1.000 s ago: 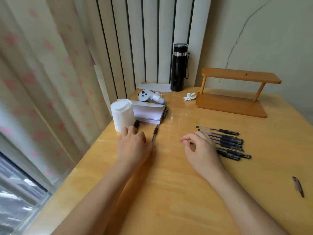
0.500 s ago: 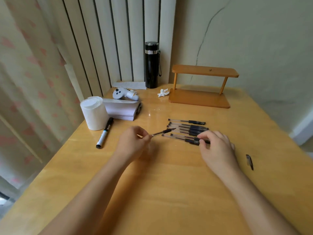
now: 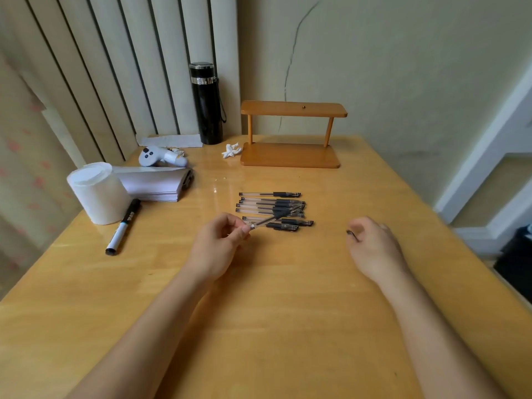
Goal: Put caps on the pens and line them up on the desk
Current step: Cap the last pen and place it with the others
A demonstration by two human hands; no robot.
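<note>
My left hand pinches the back end of an uncapped clear pen, which slants up and to the right, its tip over the pen pile. Several clear pens with black caps lie side by side in a loose row on the wooden desk, just beyond my left hand. My right hand hovers to the right of the row, fingers curled around a small black pen cap, of which only the end shows.
At the left, a black-and-white marker lies by a white tissue roll and a paper stack. A white controller, black bottle, crumpled tissue and wooden shelf stand at the back.
My left hand picked the pen up from beside the roll and carried it to the row. My right hand left the row, moved right and closed on the loose cap. The view swung right.
</note>
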